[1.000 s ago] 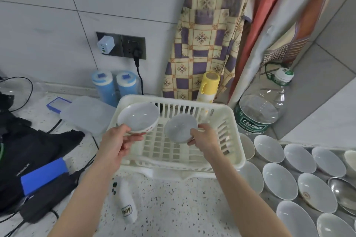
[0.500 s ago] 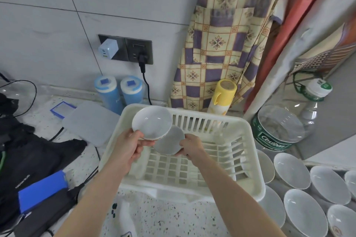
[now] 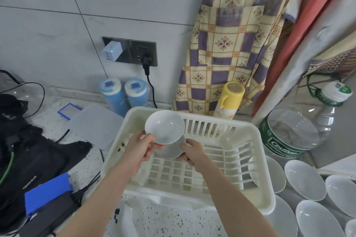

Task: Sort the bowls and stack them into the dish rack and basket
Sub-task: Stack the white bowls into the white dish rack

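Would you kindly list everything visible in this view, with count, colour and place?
held bowls: two, white, over the rack's left rear, one partly behind the other
dish rack: one, cream, centre counter
loose bowls: at least six, white, right of rack
water jug: one, clear, green label, right
canisters: two, blue, by wall
spray can: one, yellow cap, behind rack
charger: one, white, in wall socket
apron: one, yellow-purple check, hanging
black bag: one, left
left hand: grips upper bowl
right hand: grips lower bowl
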